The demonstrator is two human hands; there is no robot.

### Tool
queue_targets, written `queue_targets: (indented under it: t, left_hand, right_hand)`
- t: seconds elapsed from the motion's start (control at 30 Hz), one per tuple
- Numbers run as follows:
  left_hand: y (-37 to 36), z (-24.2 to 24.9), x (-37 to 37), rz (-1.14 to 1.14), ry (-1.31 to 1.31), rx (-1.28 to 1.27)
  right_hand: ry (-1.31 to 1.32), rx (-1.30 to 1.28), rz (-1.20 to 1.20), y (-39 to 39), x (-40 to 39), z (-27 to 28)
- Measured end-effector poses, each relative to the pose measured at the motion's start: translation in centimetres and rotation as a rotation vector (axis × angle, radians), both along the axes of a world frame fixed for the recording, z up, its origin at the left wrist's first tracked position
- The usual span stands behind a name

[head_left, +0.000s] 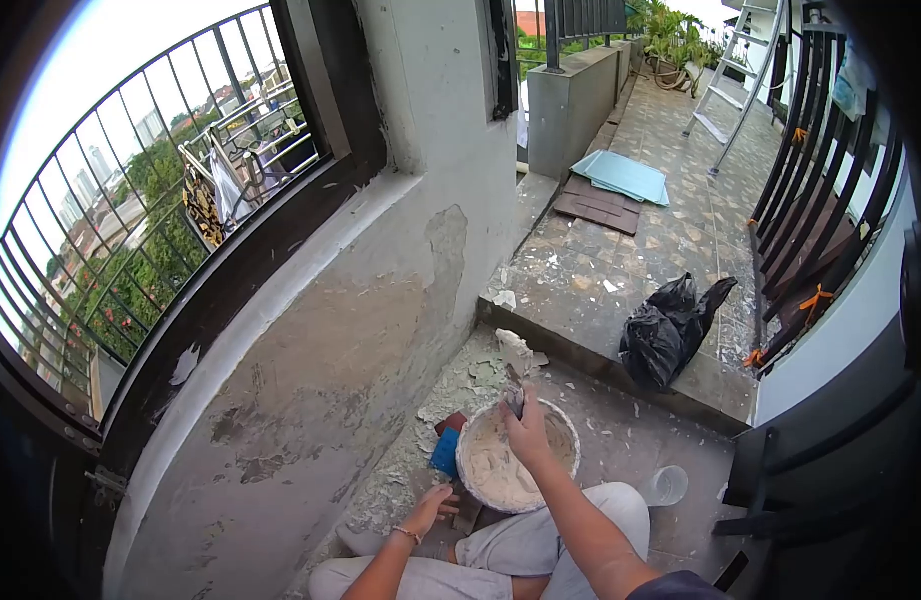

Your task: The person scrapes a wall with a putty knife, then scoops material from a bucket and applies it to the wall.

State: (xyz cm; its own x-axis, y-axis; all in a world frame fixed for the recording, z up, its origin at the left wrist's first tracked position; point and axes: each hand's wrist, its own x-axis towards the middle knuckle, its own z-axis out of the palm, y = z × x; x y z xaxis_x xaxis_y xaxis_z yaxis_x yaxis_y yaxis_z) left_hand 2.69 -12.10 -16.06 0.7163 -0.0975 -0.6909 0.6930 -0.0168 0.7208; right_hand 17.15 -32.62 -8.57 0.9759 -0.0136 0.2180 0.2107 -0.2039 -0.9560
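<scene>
My right hand (527, 432) is closed round the handle of a putty knife (516, 385), held over the far part of a round bucket. White paste (518, 350) is heaped at the knife's far end. The bucket (578, 455) holds pale, wet plaster (496, 465). My left hand (433, 508) is empty, its fingers apart, just left of the bucket's near side. A blue block (446, 452) and a reddish-brown piece (451, 423) lie against the bucket's left side.
The wall (311, 390) on the left has peeled patches. A clear cup (667, 487) stands right of the bucket. Beyond the step (621, 370) are a black plastic bag (669, 335), blue sheets (621, 178), a ladder (746, 90) and a black railing (816, 190). Flakes litter the floor.
</scene>
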Motion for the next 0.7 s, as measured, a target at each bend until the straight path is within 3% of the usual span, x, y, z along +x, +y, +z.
queue_targets:
  t: [0.13, 0.23, 0.53, 0.7]
  left_hand:
    - [-0.3, 1.1, 0.1, -0.029, -0.003, 0.023]
    - [-0.3, 1.0, 0.1, -0.045, -0.017, 0.042]
    - [-0.3, 0.6, -0.1, -0.095, 0.007, 0.057]
    - [-0.2, 0.2, -0.1, -0.152, 0.010, 0.072]
  right_hand:
    - [-0.072, -0.163, -0.004, 0.1, 0.0, 0.3]
    - [-0.051, -0.092, -0.011, 0.2, 0.1, -0.2]
    - [-0.158, -0.436, -0.285, -0.3, 0.4, -1.7]
    - [-0.077, -0.292, -0.194, 0.4, 0.3, -1.7]
